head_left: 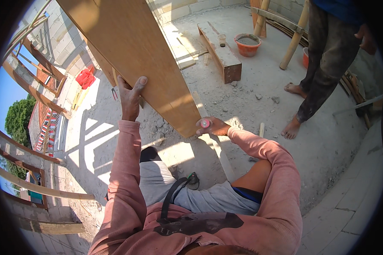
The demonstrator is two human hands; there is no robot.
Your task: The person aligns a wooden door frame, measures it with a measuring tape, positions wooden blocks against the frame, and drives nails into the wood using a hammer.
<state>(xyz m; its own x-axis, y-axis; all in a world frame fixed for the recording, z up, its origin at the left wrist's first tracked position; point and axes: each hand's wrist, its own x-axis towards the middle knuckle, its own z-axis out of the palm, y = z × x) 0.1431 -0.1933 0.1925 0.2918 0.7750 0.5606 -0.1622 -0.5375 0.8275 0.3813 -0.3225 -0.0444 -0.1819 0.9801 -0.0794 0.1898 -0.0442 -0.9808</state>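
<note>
The board [136, 51] slants from the upper left to the frame's middle. The left hand [132, 97] grips its left edge; the right hand [217, 127] holds a pink-ended thing [205, 123] at its lower end.

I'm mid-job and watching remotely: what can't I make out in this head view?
All in the head view:
- Wooden board: far end cut off by the top edge.
- Left hand: some fingers hidden behind the board.
- Red-ended object: mostly hidden inside the right hand's grip, so its kind is unclear.
- Co-worker: upper body cut off by the picture's edge.
- Farther orange bucket: partly hidden by the co-worker's leg.
</note>
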